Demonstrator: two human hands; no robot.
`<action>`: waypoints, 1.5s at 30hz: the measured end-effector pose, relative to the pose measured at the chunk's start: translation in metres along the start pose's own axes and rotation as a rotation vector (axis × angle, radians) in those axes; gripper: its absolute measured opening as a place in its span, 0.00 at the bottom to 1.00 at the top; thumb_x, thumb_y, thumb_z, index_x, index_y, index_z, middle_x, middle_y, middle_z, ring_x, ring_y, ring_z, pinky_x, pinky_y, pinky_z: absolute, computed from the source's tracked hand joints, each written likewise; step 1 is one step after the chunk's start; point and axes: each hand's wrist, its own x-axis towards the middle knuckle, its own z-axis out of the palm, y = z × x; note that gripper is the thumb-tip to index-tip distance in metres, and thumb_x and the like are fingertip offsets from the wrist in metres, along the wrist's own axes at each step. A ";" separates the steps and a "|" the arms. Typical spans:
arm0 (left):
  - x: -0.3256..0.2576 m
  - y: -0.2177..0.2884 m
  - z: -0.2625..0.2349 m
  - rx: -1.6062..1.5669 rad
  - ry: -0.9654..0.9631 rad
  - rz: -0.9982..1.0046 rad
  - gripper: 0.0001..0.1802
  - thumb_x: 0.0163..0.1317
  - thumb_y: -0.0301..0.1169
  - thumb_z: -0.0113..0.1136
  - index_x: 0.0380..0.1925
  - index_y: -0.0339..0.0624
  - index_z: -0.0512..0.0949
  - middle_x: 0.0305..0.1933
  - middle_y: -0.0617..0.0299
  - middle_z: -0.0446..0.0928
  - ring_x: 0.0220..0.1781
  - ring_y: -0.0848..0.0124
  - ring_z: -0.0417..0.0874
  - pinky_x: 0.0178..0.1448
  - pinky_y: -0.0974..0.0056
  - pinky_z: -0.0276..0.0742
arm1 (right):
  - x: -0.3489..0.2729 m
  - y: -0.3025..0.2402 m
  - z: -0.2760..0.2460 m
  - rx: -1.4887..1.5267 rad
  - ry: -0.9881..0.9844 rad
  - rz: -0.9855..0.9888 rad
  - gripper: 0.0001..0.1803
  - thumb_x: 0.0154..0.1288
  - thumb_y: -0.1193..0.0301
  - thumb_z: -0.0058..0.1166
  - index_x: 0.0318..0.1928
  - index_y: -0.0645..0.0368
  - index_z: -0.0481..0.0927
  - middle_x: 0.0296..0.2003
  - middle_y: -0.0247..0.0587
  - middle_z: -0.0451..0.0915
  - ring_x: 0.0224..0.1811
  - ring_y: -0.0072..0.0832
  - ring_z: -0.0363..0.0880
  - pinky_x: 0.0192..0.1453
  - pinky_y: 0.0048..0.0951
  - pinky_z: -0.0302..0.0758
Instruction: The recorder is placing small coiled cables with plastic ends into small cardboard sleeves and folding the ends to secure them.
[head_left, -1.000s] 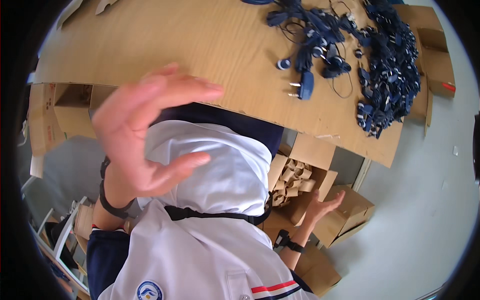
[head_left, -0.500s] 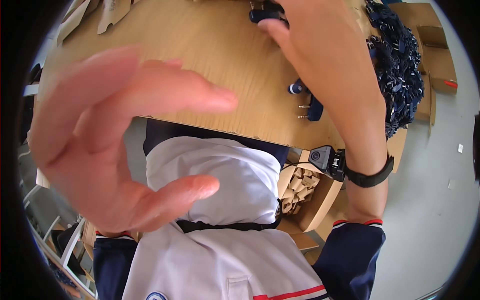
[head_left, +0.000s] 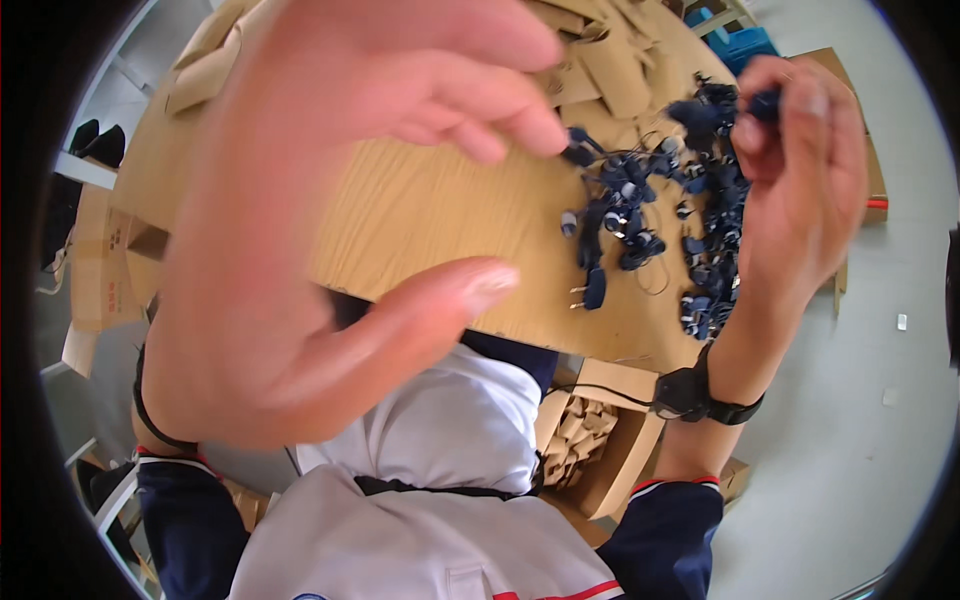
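My left hand [head_left: 250,270] is raised close to the camera above the table, its fingers apart and its thumb spread away, with nothing in it. Over at the right, my right hand [head_left: 800,200] pinches a small dark blue piece [head_left: 766,104] between thumb and fingers; its exact kind is mostly hidden. Beside that hand lies a long pile of dark blue corded items [head_left: 712,240]. A smaller tangle of similar corded pieces [head_left: 625,200] rests left of the pile, with a dark blue two-pin plug [head_left: 594,288] at its near end.
Brown cardboard sleeves [head_left: 610,75] are heaped at the table's far side, with others [head_left: 205,75] at the far left. Below the table's near edge, an open carton [head_left: 620,465] holds small folded cardboard pieces. A blue object [head_left: 740,45] stands beyond the pile.
My right hand has moved right from the table's far middle to beside the pile, holding a dark blue piece. The left hand has shifted up and right, and the view has moved.
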 end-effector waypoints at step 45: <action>-0.073 -0.116 -0.100 0.883 0.176 -0.215 0.15 0.56 0.22 0.56 0.46 0.37 0.73 0.49 0.49 0.76 0.54 0.50 0.75 0.56 0.54 0.72 | -0.033 -0.074 0.001 -0.209 0.134 -0.366 0.10 0.66 0.84 0.51 0.46 0.79 0.77 0.41 0.59 0.83 0.44 0.38 0.83 0.54 0.30 0.77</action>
